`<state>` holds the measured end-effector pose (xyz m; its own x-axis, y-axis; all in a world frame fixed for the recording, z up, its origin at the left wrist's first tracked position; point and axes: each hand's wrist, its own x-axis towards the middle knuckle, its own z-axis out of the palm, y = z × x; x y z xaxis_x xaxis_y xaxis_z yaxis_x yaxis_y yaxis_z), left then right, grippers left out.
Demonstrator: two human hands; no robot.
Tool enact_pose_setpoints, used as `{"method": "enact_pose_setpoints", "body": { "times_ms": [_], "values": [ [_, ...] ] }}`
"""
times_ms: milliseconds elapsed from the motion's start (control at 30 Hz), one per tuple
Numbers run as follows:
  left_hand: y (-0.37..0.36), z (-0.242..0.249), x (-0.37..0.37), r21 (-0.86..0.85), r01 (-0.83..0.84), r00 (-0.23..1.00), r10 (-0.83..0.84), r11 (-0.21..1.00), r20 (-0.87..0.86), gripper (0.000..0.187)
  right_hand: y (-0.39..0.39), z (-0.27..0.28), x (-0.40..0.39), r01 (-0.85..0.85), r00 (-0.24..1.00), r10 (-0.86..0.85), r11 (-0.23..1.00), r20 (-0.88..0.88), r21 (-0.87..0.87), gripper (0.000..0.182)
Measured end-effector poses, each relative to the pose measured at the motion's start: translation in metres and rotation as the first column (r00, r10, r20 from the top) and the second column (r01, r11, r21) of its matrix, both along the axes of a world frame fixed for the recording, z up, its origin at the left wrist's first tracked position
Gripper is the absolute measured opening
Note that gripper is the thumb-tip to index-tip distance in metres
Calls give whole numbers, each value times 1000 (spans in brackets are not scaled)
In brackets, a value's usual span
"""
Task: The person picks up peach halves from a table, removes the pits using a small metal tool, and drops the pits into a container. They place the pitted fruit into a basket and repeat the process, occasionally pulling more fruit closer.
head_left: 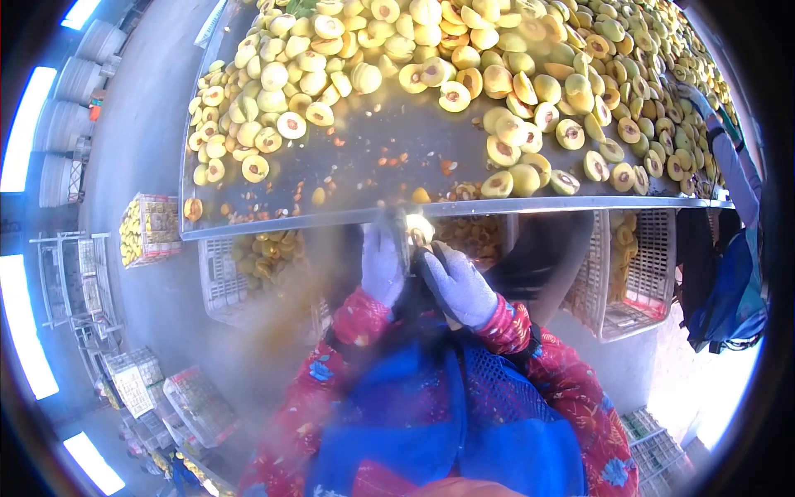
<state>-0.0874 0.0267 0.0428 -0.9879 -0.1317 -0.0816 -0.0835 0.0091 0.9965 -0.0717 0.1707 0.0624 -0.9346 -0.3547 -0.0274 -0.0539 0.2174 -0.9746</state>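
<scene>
A: Nearest you, what do your hands hold?

B: Your left hand (383, 263) and right hand (458, 286), both gloved, meet just under the counter (373, 161) edge. Your fingers (439, 258) are clenched around a peach half (419, 229) between them; whether a tool is in there, I cannot tell.

A: And beyond?

B: Crates (633, 273) of fruit sit below the counter. On it, pits (389, 157) lie scattered, then heaped halved peaches (497, 74). Another person's sleeve (733, 166) reaches in at the right.
</scene>
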Motion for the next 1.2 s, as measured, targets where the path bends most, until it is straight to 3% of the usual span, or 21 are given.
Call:
{"method": "enact_pose_setpoints", "body": {
  "times_ms": [33,67,100,200,300,367,467,533,600,667,733,767,800,833,867,967,1000,1033,1067,1133,1200],
  "values": [
    [4,-8,1,146,-68,998,65,987,22,31,2,1,-1,0,997,3,999,83,-37,23],
    [3,-10,3,59,-64,997,61,996,50,32,2,-1,-5,1,978,17,996,208,-86,23],
    [4,-7,3,99,-66,994,57,993,94,33,3,-2,-5,9,944,36,991,329,-135,23],
    [3,3,-2,228,-48,979,1,973,202,38,5,-10,-3,50,976,-45,999,212,-18,22],
    [-11,5,-2,294,97,989,-124,951,75,44,14,3,-10,90,972,-59,988,-228,129,21],
    [-12,10,-7,684,20,968,-185,729,168,46,14,9,-8,49,999,-50,998,7,44,18],
    [-14,10,-2,562,184,977,-214,806,-13,47,13,5,-1,26,980,-33,999,196,38,19],
    [-12,14,-1,604,120,985,-170,788,26,47,12,7,2,22,985,-28,999,169,33,20],
    [-4,26,-1,722,-124,964,-89,681,250,48,10,6,5,19,995,-25,998,98,58,21],
    [-3,26,1,404,26,986,-89,914,140,45,9,0,9,22,1000,-23,995,12,99,21],
    [0,24,0,598,-124,962,-53,792,269,38,9,4,10,26,1000,-24,994,-16,106,21],
    [2,24,2,322,-28,990,-19,946,142,37,8,4,10,12,1000,-13,995,7,98,20],
    [4,25,4,0,30,1000,-30,1000,10,36,8,3,10,-1,1000,-2,996,31,90,20],
    [4,25,6,-326,42,990,-83,945,-112,36,7,-2,12,-29,997,23,997,78,78,23],
    [5,23,5,-491,-10,964,-122,871,-237,35,6,-8,13,-57,991,48,996,124,64,29],
    [2,-8,10,-738,-242,859,-214,630,-464,32,3,-23,16,-8,1000,9,999,-30,38,20],
    [1,-37,19,-736,-305,854,-169,605,-493,32,4,-21,15,-32,997,33,999,-68,15,20],
    [7,-31,22,-348,-48,950,-64,936,-305,34,11,-8,6,-118,989,115,993,-89,-27,20],
    [12,-24,24,220,-61,993,82,974,-85,37,15,-2,2,-201,975,192,977,-114,-68,20],
    [17,-11,20,240,15,997,5,971,-82,39,16,-13,5,-110,939,217,925,268,-365,19],
    [20,11,9,41,114,991,-110,993,-75,40,15,-16,6,39,831,199,910,520,-412,21]
  ]
}}
